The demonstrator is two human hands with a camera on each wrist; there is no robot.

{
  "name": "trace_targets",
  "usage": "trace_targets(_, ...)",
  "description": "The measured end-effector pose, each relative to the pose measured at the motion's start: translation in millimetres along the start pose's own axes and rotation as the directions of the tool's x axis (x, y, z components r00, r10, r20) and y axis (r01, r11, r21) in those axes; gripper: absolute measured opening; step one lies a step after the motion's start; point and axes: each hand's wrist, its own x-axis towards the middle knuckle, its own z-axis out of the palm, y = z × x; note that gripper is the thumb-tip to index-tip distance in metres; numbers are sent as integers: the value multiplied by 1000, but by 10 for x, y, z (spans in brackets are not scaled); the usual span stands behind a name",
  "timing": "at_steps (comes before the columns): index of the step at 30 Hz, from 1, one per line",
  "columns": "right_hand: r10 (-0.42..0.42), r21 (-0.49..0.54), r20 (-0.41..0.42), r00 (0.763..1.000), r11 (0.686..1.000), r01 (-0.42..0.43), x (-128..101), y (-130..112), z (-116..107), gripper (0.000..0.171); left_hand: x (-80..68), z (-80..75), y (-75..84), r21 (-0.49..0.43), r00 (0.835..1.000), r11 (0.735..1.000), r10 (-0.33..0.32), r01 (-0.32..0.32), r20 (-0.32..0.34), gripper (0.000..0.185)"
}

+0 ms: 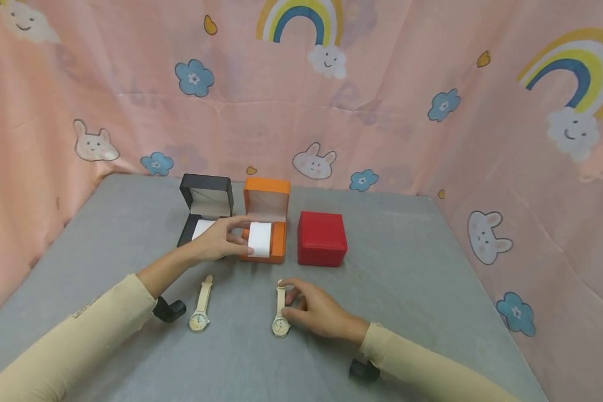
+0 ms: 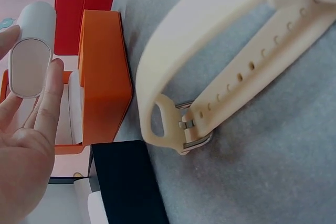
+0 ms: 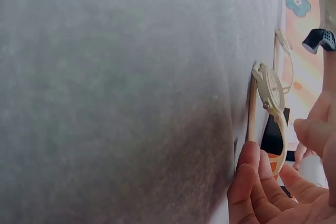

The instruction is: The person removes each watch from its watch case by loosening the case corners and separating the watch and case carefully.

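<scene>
My left hand [image 1: 222, 239] pinches a white watch cushion [image 1: 259, 239] between thumb and fingers, over the open orange watch box [image 1: 278, 245]. In the left wrist view the cushion [image 2: 34, 51] shows its flat oval end, with a fingertip along its side. A cream-strapped watch [image 1: 281, 324] lies under my right hand [image 1: 321, 310]. In the right wrist view, fingertips [image 3: 252, 153] are right at the end of its looped strap, while the thumb stands apart from the watch. A second cream watch [image 1: 199, 320] lies further left, its buckled strap close to the left wrist camera.
An open black watch box [image 1: 207, 192] with a white cushion stands left of the orange one, partly behind the left hand. A closed red box [image 1: 322, 239] stands to the right. Grey cloth [image 1: 422, 268] covers the table, and a pink patterned curtain [image 1: 261, 123] hangs around it.
</scene>
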Motion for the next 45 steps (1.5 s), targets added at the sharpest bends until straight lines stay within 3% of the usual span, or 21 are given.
trace_targets(10,98,49,5,995,994,-98,39,-15,-68,44,12,20,-21,-11,1000,1000,-13,13,6,75)
trace_targets(31,24,58,-89,996,998,-18,139,-13,-244,38,37,13,-21,-4,1000,1000,-2,2,4,74)
trace_targets(38,47,58,-106,993,997,-41,176,2,-282,39,67,17,9,-6,1000,1000,-9,9,8,75)
trace_targets(45,19,52,-124,992,999,-13,225,39,-290,39,95,12,2,27,1000,999,-20,20,-11,76)
